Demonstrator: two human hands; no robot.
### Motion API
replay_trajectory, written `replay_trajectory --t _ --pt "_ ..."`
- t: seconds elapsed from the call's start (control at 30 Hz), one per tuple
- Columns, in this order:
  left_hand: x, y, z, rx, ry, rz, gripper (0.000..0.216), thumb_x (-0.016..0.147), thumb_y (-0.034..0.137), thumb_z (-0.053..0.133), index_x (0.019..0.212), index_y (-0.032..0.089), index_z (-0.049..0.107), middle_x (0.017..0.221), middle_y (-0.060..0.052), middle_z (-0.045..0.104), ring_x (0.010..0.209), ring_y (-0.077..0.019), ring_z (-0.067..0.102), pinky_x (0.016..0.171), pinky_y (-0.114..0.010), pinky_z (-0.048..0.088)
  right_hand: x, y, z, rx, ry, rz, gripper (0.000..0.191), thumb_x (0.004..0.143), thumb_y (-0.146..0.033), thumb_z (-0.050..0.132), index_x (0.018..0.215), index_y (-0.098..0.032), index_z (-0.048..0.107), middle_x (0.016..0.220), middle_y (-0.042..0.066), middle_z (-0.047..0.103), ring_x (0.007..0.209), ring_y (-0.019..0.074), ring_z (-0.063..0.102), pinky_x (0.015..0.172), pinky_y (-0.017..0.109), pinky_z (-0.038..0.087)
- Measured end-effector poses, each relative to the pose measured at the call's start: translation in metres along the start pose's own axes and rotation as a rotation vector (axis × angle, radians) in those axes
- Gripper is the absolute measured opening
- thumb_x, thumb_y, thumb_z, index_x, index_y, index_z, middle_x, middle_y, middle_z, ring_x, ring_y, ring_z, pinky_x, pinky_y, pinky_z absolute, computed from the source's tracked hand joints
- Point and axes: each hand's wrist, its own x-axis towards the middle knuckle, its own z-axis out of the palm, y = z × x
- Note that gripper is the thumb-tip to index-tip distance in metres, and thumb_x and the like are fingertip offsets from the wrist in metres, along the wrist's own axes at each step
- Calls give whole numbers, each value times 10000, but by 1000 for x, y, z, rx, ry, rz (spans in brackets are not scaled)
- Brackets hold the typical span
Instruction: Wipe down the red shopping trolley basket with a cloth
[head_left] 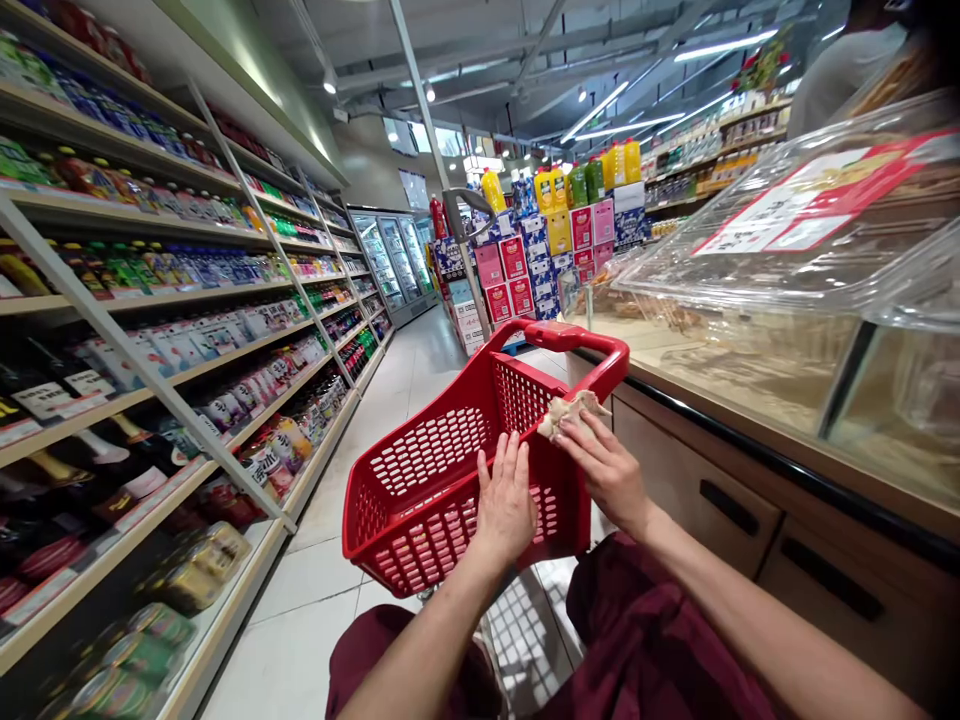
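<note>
In the head view, a red plastic shopping cart (439, 535) with perforated sides stands right in front of my knees. My left hand (506, 495) lies on the cart's near side, fingers stretched out over the rim and nothing in its grasp. A crumpled, off-white cloth (574, 412) is under the fingers of my right hand (604, 465). That hand presses the cloth against the cart's rim, near where the handle (607, 365) rises. Part of the cloth is hidden beneath the fingers.
Drink shelves (217, 350) line the aisle on the left. Close on the right is a counter (697, 440) with clear plastic food boxes (750, 270) on top. Stacked cartons and juice bottles (517, 270) stand ahead, beside glass-door fridges (394, 255). A person's sleeve (847, 75) shows at upper right.
</note>
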Motion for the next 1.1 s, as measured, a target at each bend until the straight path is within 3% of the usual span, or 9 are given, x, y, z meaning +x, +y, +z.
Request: replay_trajectory --t 0.2,0.4,0.6,0.73,0.83,1.0,1.1 --pt "8 6 3 1 -10 52 646 711 86 401 1336 70 238 1420 -136 273 1335 -244 126 1057 -520 192 -24 9 6 -10 -110 -61 407 832 -54 358 1124 -225 584 1117 10 620 1258 142 335 940 269 453" --pt "26 11 -2 -17 0 24 698 675 72 405 1346 70 210 1424 -139 261 1338 -242 111 1059 -529 168 13 37 -9 3 95 131 431 833 -75 367 1196 -246 526 1257 12 514 1252 190 350 1030 399 358" --pt "34 17 -2 -22 -4 63 683 680 87 401 1342 81 229 1432 -128 247 1338 -239 118 1064 -511 163 -20 44 -12 83 -98 65 445 822 -53 342 1135 -271 572 1162 8 592 1148 134 477 937 304 456" --pt "46 19 -3 -48 -1 54 700 663 70 397 1341 66 224 1431 -135 246 1338 -243 110 1065 -523 142 33 73 -29 58 171 219 385 831 -109 394 1161 -225 554 1286 48 485 1206 181 415 1019 392 361" --pt "50 23 -4 -65 1 46 701 661 70 402 1340 55 225 1428 -141 249 1339 -245 100 1063 -528 146 55 89 -26 46 226 298 380 831 -111 375 1142 -210 570 1302 59 467 1207 191 412 1023 402 350" --pt "34 25 -1 -41 -19 73 686 670 72 400 1336 70 241 1431 -133 244 1339 -239 108 1059 -519 179 0 69 -17 154 -42 118 361 842 -108 372 1048 -269 621 1156 18 591 1094 142 520 917 305 464" --pt "24 24 3 -33 -18 85 680 680 63 391 1341 77 234 1432 -129 244 1338 -239 113 1060 -520 176 5 65 -26 124 40 204 375 847 -110 367 1124 -250 578 1248 39 521 1153 165 472 971 343 419"
